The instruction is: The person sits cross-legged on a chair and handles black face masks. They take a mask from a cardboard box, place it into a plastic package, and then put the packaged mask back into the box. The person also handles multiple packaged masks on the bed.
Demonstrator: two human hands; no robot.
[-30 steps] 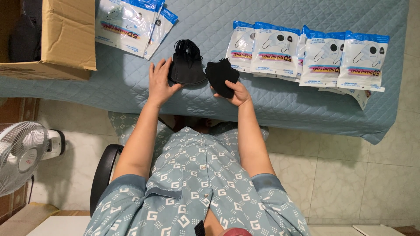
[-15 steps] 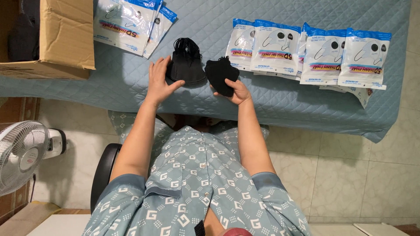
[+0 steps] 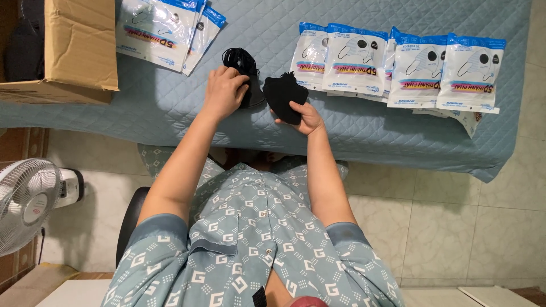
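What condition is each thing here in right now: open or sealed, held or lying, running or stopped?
Left hand: resting on the black mask pile, fingers curled over it.
Right hand: gripping a single black mask, folded.
Row of mask packets: lying flat, overlapping, apparently sealed.
Packet stack: lying flat by the box.
Cardboard box: open.
Fan: upright; running or not, cannot tell.

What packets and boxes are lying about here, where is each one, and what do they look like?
Row of packets: right side of the blue quilted cover, overlapping; flat white pouches with blue tops and a coloured stripe.
Second stack of packets: upper left, beside the box; same white and blue pouches, fanned.
Cardboard box: far left corner; plain brown, flap open.
No screens or signs in view.
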